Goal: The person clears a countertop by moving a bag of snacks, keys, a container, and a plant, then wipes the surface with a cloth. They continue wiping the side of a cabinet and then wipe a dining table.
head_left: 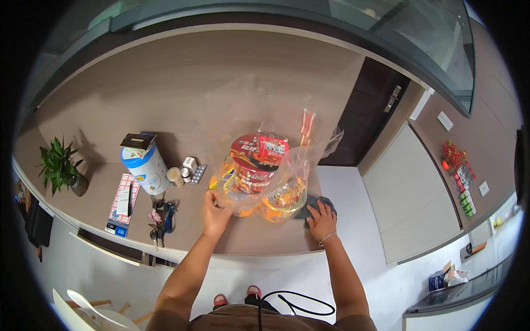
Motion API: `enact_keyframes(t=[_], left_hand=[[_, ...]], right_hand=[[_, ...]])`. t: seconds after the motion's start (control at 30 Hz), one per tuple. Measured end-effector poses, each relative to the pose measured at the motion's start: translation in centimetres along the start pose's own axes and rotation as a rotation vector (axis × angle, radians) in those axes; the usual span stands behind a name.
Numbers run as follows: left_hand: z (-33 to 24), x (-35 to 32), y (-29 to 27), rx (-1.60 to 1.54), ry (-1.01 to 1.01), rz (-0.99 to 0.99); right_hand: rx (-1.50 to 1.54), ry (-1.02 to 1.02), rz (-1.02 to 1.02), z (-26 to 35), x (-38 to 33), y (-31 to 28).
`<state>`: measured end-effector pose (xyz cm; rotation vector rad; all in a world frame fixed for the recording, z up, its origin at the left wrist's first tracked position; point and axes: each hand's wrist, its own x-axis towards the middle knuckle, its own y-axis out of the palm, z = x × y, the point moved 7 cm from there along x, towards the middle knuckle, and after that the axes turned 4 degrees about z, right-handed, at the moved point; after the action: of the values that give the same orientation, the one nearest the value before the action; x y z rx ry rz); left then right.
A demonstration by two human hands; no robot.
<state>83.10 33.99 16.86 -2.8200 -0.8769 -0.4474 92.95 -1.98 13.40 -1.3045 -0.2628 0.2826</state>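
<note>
A clear plastic bag [287, 165] stands on the brown countertop [221, 110]. Inside it sit a red instant-noodle cup [251, 163] and orange snack packets [279, 201]. My left hand [215, 212] grips the bag's lower left side. My right hand [322, 220] lies flat on a dark grey cloth [316, 203] at the counter's right end, just right of the bag.
Left of the bag stand a white and blue canister [146, 165], small jars [175, 175], a pill strip [197, 174], a bunch of keys [160, 218], a flat box [122, 204] and a potted plant [61, 165]. A dark door [370, 116] is at the right.
</note>
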Motion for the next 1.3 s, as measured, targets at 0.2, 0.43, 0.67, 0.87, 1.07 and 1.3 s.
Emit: enact_keyframes(t=[0.2,0.43,0.67,0.87,1.07,1.3], left_hand=[[-1.7,2.2,7.2,-0.043,-0.019,-0.003],[-2.3,2.9,11.3,0.223,0.068,-0.048],[-2.5,3.0,11.4,0.318,0.134,-0.022],[-2.9,3.0,10.3,0.229,0.13,0.227],[-3.7,0.5,7.3,0.21,0.173,0.186],[-2.8,-8.0,9.6,0.251,0.143,0.736]], right_hand=[[-0.036,-0.052,-0.103,1.3,-7.5,-1.3],[-0.047,-0.066,-0.14,2.8,-10.3,-1.5],[-0.034,-0.078,-0.118,3.0,-9.9,-1.6],[-0.057,-0.1,-0.053,2.9,-7.3,-0.7],[-0.093,-0.004,0.02,3.5,-3.1,0.1],[0.129,-0.164,-0.013,10.1,-5.7,0.2]])
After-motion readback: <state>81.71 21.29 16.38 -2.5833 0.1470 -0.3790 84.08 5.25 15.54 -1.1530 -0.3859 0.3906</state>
